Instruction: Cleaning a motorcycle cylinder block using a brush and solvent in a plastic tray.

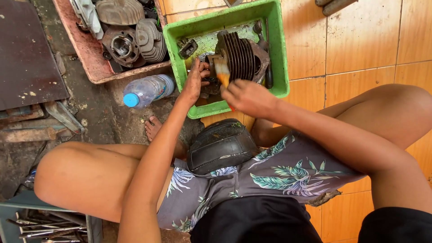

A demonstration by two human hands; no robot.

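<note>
A dark finned engine cylinder (240, 56) stands in a green plastic tub (279, 49) on the floor. My left hand (195, 81) grips the cylinder's near left side and steadies it. My right hand (247, 96) holds a paintbrush (222, 72) with pale bristles against the cylinder's fins. A small dark metal part (187, 47) lies in the tub's left corner.
A reddish tray (83, 49) at the upper left holds several grey engine parts (135, 36). A clear plastic bottle (146, 90) with a blue cap lies beside it. A black seat cushion (220, 146) sits between my knees. Tools (49, 225) lie at the lower left. Orange tiles (360, 40) cover the right.
</note>
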